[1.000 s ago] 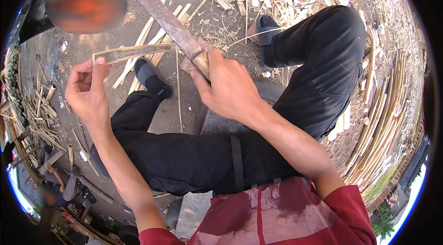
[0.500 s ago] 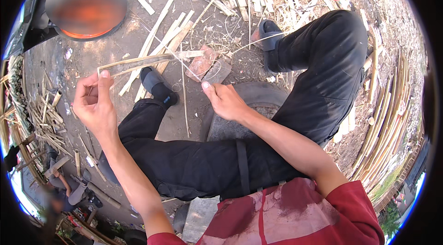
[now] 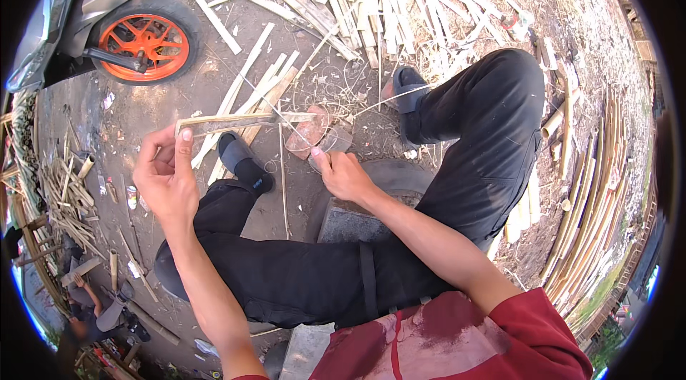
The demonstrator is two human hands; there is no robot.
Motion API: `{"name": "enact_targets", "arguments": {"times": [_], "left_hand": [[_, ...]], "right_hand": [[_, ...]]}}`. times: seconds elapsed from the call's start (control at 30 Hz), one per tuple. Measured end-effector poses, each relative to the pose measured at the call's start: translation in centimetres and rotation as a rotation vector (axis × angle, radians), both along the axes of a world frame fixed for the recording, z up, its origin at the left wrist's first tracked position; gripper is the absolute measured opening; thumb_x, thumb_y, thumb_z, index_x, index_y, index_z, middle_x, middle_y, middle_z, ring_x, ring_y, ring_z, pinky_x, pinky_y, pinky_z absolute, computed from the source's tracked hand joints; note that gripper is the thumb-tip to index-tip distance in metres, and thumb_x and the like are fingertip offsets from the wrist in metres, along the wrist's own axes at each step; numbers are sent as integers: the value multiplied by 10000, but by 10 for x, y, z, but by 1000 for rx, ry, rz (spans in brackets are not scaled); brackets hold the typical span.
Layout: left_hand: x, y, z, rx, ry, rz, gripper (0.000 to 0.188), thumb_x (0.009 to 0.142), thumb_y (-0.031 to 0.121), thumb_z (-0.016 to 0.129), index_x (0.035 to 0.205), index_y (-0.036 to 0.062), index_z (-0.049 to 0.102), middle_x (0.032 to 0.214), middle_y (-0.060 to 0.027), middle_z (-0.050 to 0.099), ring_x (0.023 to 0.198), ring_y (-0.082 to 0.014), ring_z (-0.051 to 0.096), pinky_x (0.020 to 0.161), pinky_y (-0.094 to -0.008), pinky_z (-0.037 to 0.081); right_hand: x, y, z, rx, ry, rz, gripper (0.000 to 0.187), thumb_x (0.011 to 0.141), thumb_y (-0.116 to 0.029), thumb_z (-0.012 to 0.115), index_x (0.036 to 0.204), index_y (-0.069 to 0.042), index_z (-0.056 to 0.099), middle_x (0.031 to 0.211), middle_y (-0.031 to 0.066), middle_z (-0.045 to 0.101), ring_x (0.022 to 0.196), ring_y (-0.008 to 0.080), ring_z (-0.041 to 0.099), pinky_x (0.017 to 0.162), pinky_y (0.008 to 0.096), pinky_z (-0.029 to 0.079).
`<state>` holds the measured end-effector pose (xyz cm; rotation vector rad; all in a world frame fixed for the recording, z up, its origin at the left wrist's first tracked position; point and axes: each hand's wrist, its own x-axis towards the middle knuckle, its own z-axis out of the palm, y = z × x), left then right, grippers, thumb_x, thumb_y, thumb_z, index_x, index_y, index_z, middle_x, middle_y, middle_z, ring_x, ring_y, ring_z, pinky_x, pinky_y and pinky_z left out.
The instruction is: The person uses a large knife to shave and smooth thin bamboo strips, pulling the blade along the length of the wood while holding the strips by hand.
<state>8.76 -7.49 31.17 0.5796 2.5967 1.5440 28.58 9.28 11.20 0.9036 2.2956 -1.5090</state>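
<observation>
My left hand (image 3: 168, 183) pinches a pale bamboo strip (image 3: 225, 120) between thumb and fingers at its sharp fold. The strip's two arms run to the right from the fold and come together near a crossing strand. That thin, pale strand (image 3: 251, 85) slants across the far end of the folded strip, and my right hand (image 3: 346, 175) is closed on its lower part, thumb on top. Loops of the strand curl beside my right hand. Whether it is knotted round the strip I cannot tell. A reddish brick (image 3: 301, 142) lies on the ground below.
Split bamboo strips (image 3: 371, 8) lie heaped ahead, with more (image 3: 246, 83) nearer my foot. Long bamboo poles (image 3: 589, 201) are stacked at right. A motorbike wheel (image 3: 146, 40) stands far left. Another person (image 3: 96, 301) sits lower left. A tyre (image 3: 400, 174) lies between my legs.
The whole view has shifted slightly. My left hand has come a little to the right, closer to my right hand, and the folded strip's arms look closer together. Both hands keep their grip.
</observation>
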Motion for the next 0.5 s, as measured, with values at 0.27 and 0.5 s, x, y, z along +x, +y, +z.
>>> {"name": "enact_targets", "arguments": {"times": [0.27, 0.5], "left_hand": [[0, -5, 3, 19, -51, -25, 153, 972, 15, 690, 1104, -44, 642, 1000, -108, 725, 948, -144, 709, 811, -249, 562], [-5, -13, -5, -25, -11, -19, 159, 966, 14, 696, 1105, -33, 632, 972, -116, 736, 916, -124, 702, 766, -238, 553]], "right_hand": [[10, 7, -16, 0, -137, -39, 827, 1071, -571, 330, 643, 82, 602, 554, 231, 605, 529, 351, 674, 605, 472, 562], [23, 19, -4, -192, -404, -107, 747, 1077, -520, 330, 875, 82, 723, 736, 282, 689, 559, 376, 690, 567, 472, 566]]}}
